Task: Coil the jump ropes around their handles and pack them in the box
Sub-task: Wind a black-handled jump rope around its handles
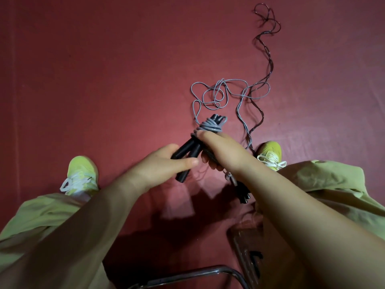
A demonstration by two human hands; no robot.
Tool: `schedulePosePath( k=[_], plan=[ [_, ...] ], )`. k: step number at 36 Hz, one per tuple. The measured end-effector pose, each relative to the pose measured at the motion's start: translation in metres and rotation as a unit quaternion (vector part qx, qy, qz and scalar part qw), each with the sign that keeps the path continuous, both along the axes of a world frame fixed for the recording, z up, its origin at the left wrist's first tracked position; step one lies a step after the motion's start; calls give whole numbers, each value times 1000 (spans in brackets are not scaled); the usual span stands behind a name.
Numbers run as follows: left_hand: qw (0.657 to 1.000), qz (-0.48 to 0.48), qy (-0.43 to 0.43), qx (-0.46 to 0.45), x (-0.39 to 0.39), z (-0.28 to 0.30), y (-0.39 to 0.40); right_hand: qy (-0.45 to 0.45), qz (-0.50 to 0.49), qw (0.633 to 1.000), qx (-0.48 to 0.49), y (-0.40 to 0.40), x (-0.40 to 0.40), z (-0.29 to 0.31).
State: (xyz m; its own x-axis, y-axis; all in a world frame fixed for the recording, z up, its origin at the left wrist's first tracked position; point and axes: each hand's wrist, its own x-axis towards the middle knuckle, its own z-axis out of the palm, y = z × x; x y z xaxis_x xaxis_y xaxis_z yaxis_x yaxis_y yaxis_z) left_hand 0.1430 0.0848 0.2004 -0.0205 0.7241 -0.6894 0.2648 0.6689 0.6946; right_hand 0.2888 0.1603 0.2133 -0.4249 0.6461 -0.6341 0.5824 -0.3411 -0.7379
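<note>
My left hand [164, 161] grips the lower ends of two black jump-rope handles [187, 149] held side by side. Several turns of grey rope [209, 126] are wound around the handles' upper part. My right hand [223, 147] curls around the grey rope beside the coil. The loose remainder of the grey rope [220, 94] lies in loops on the red floor ahead. A dark red rope [268, 49] trails away toward the top right. Another pair of black handles [242, 193] lies on the floor under my right wrist. The box [244, 245] sits under my right forearm, mostly hidden.
My two feet in yellow-green shoes [82, 174] [269, 154] stand on the red floor [104, 80] on either side of my hands. A chrome chair frame [187, 273] curves along the bottom edge.
</note>
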Motion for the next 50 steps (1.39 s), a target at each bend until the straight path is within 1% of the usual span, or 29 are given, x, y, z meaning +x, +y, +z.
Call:
schedulePosePath(
  k=[1,3,5,6,8,9,11,13,15,16,18,20,24,26,29,32,34,37,39,41,44,46,48,50],
  plan=[
    [997,13,-70,-28,0,3,0,11,-7,1000,3,1,1,1],
    [974,46,-201,-92,-1,10,0,37,-25,999,-6,2,3,2],
    [943,64,-299,-133,-3,17,2,91,-54,993,-44,3,2,2],
    [929,65,-335,-145,-5,20,2,129,-72,987,-67,3,1,2],
    [909,57,-384,-153,-6,24,2,208,-94,969,-96,3,-1,2],
    [904,51,-397,-149,-5,25,1,239,-93,961,-99,3,-1,2],
    [903,58,-402,-138,-3,26,-1,274,-71,954,-96,4,0,4],
    [888,89,-427,-144,-2,26,-1,267,-41,960,-78,4,0,5],
    [869,116,-455,-156,-4,27,0,217,-4,975,-48,4,-1,6],
    [867,125,-455,-159,-6,26,0,189,16,981,-35,5,-1,7],
    [875,137,-437,-159,-8,24,1,146,43,988,-13,8,3,8],
    [890,138,-406,-152,-8,23,3,115,52,992,4,9,7,12],
    [927,105,-334,-131,-3,21,4,57,32,998,13,8,9,10],
    [944,91,-294,-123,0,18,4,2,42,998,49,7,9,6],
    [961,96,-242,-93,0,15,5,-70,54,986,140,6,9,5],
    [971,107,-203,-62,1,11,6,-81,41,983,162,6,7,5],
    [977,109,-178,-49,2,9,6,-80,32,985,148,6,6,3],
    [986,105,-127,-28,3,10,4,-54,16,992,113,3,6,-2],
    [993,96,-68,-2,0,5,3,-33,1,996,77,1,4,-7],
    [998,55,7,23,-4,-1,1,-20,-6,999,35,-2,3,-11],
    [994,-5,98,50,-7,-2,0,-23,-4,1000,-12,-4,1,-11],
    [985,-27,159,65,-7,-1,-1,-32,-2,999,-34,-5,1,-9],
    [977,-40,196,68,-6,1,-1,-36,-3,998,-48,-6,2,-7],
    [975,-44,209,67,-6,2,-1,-27,-13,998,-56,-6,2,-6]
  ],
)
